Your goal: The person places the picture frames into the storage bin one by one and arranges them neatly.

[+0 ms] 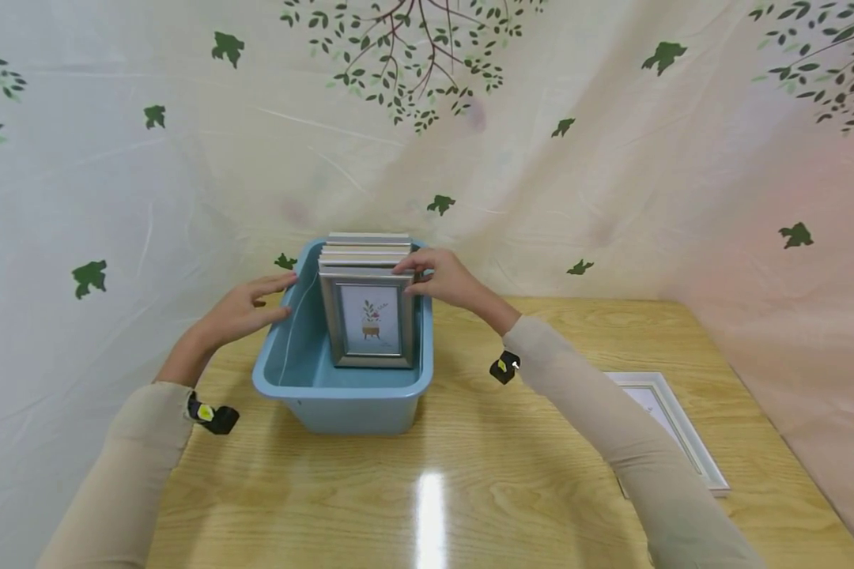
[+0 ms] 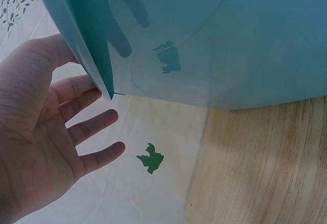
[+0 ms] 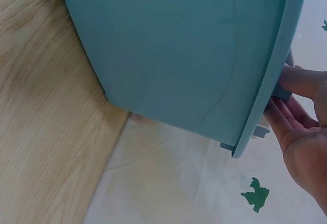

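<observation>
A light blue plastic bin (image 1: 341, 392) stands on the table with several picture frames (image 1: 366, 251) upright in a row inside. The front one is a silver-grey picture frame (image 1: 333, 316) with a plant print. My right hand (image 1: 444, 276) pinches its upper right corner between thumb and fingers; in the right wrist view, that hand (image 3: 304, 127) holds the grey corner (image 3: 282, 92) just past the bin's rim. At the bin's left rim, my left hand (image 1: 245, 308) touches the edge with fingers mostly extended. In the left wrist view, the left hand (image 2: 46, 127) has two fingers spread free below the rim.
A white picture frame (image 1: 672, 419) lies flat at the right of the wooden table (image 1: 512, 474), partly hidden by my right sleeve. Behind the table hangs a pale curtain (image 1: 206, 174) printed with leaves, close to the bin's back.
</observation>
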A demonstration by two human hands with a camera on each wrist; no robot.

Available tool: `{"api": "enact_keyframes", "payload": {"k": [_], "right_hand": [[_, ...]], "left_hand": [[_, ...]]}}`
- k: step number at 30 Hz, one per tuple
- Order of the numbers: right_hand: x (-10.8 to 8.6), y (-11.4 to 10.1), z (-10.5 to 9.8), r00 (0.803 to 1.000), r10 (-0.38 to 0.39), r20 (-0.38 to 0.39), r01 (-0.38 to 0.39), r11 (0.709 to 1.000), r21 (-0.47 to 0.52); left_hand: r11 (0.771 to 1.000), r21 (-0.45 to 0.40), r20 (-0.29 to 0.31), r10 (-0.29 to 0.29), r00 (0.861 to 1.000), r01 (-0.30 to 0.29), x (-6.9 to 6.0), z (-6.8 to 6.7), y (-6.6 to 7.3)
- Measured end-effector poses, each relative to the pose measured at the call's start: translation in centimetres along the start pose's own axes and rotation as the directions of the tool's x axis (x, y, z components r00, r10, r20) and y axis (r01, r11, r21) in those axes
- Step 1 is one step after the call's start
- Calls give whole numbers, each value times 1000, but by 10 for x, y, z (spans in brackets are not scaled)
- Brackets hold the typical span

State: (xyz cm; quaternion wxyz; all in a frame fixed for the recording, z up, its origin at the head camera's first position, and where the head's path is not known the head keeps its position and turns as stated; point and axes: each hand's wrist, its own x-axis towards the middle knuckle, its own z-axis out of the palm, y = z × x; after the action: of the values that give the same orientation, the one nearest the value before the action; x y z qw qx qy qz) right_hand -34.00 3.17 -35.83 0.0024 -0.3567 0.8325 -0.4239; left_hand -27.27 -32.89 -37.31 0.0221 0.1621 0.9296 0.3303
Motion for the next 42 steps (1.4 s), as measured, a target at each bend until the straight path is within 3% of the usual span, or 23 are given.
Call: {"api": "enact_keyframes", "payload": {"k": [14,22,36,42], "right_hand": [[-2,2,13,994,-21,-110,15,998,-57],[-4,-2,19,990,-18,-140,17,1000,-11],[-8,-1,17,994,-28,-101,28,1000,-6],[-11,-4,16,991,-74,-109,63,993,-105]], "left_hand": [[1000,4,7,-12,1000,12,-6,2,7],[1000,-1,6,-18,1000,18,-10,2,9],[1000,12,-6,-23,1000,23,-14,6,10],[1000,3,-7,-26,1000,26,-16,6,14]]}}
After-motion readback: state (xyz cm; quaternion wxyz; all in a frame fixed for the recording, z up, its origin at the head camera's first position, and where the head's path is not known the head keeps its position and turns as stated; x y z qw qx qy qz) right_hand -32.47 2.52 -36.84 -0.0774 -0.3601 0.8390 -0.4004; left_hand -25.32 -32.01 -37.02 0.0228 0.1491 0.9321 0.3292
